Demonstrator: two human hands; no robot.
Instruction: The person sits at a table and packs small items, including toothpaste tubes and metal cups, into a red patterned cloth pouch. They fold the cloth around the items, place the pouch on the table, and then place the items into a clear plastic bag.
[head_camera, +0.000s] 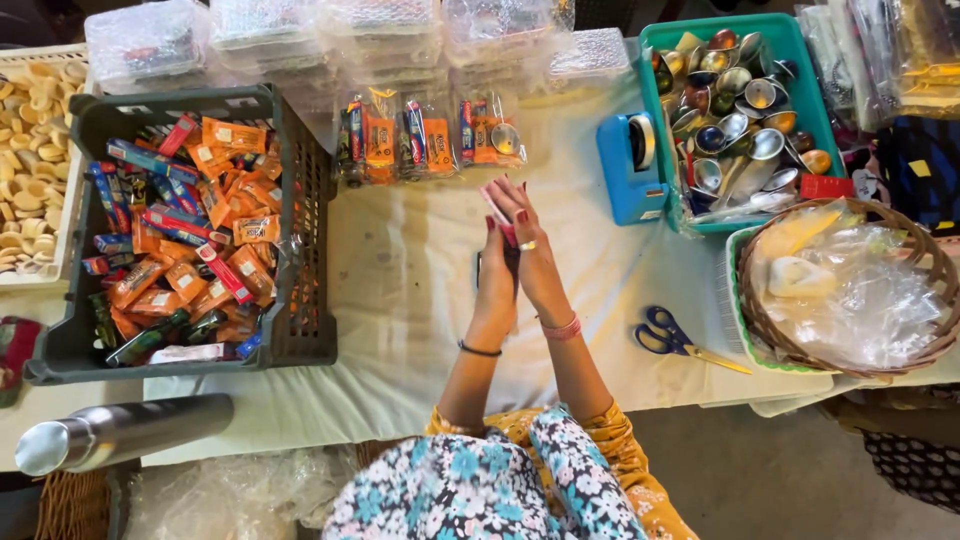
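My left hand (495, 285) and my right hand (533, 250) are pressed together, palm to palm, above the white tablecloth (400, 300). A small pink packet (497, 205) sticks out between their fingertips, and a dark flat object shows between the palms. Just beyond the hands lie filled clear bags (430, 135) with orange and blue packets and a small metal cup inside.
A dark crate (300, 300) of orange, blue and red packets stands at left. A blue tape dispenser (632, 165), a teal bin (660, 40) of small metal cups, a wicker basket (925, 260) of plastic bags and blue-handled scissors (675, 338) lie right. A steel flask (110, 432) lies near left.
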